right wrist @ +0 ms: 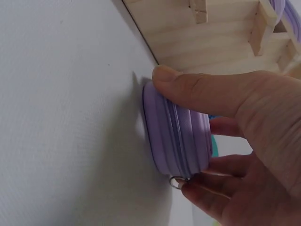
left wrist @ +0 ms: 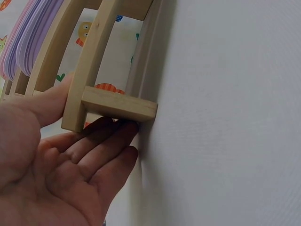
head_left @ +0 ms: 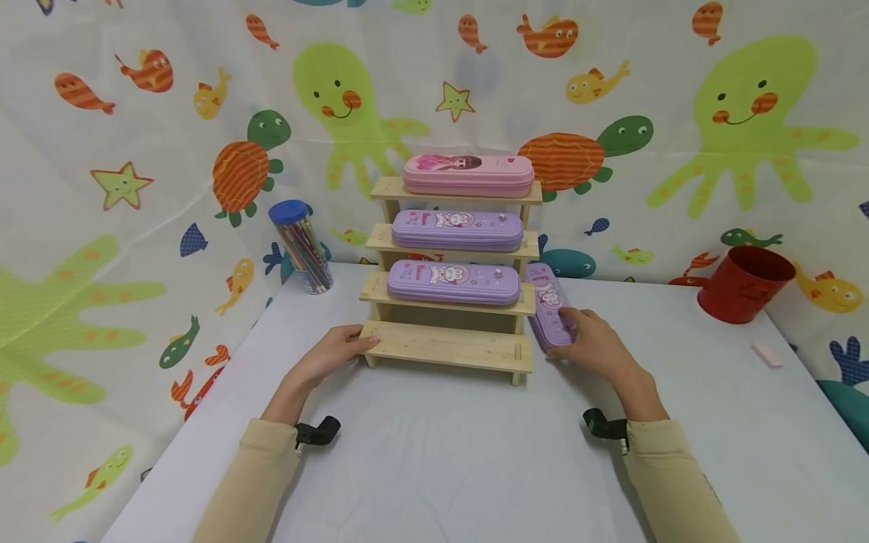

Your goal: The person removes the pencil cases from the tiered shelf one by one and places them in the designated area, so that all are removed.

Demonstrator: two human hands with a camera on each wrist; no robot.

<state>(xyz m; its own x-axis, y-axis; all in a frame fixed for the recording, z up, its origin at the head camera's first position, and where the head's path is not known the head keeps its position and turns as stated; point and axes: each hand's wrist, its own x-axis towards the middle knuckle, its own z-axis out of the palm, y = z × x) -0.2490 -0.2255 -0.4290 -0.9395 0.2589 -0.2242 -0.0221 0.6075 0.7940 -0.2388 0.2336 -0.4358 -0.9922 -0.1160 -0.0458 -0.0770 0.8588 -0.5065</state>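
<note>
A tiered wooden display rack (head_left: 444,344) stands mid-table; its lowest step is bare. My left hand (head_left: 337,351) holds the left end of that step. In the left wrist view the thumb lies on the board (left wrist: 89,61) and the fingers reach beneath its end. To the right of the rack, my right hand (head_left: 597,345) grips the near end of a purple pencil case (head_left: 543,296) on the table. Its zip and ring pull show in the right wrist view, thumb on one side and fingers on the other. Two purple cases (head_left: 453,282) and a pink case (head_left: 468,178) lie on the upper steps.
A clear tube of pencils with a blue lid (head_left: 302,246) stands left of the rack. At the right are a red bucket (head_left: 736,290) and a small pink eraser-like block (head_left: 767,354). A sea-animal curtain (head_left: 475,98) hangs behind the white table (head_left: 434,460).
</note>
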